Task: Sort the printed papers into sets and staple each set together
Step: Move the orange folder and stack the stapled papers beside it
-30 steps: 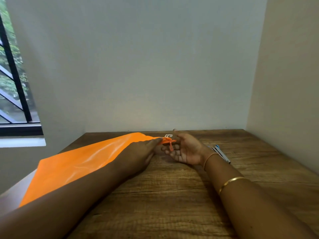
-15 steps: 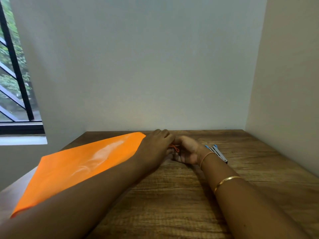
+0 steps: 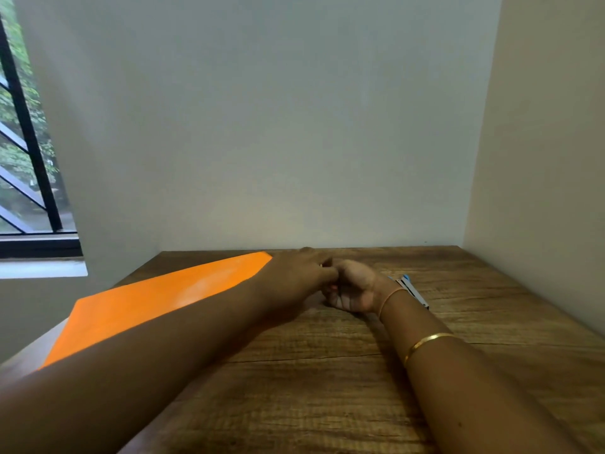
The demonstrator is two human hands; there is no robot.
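Table (image 3: 360,398): was brown wood with strong grain, matt and slightly rough-looking.
Folder (image 3: 157,303), on the table's left side: looked like smooth orange plastic and carried a pale sheen.
Stapler (image 3: 415,292), on the table's right half: showed silvery metal with a blue plastic tip.
Bangle (image 3: 425,342), above the table: was gold-coloured metal, polished.
Wall (image 3: 294,126) behind the table: was smooth, matt paint.

Wooden table (image 3: 327,388), set into a wall corner. Orange folder (image 3: 157,306) lies flat on the left part, reaching the left edge. Stapler (image 3: 413,289) lies right of centre, partly hidden by a wrist. Left hand (image 3: 294,276) and right hand (image 3: 355,286) rest between them, touching.
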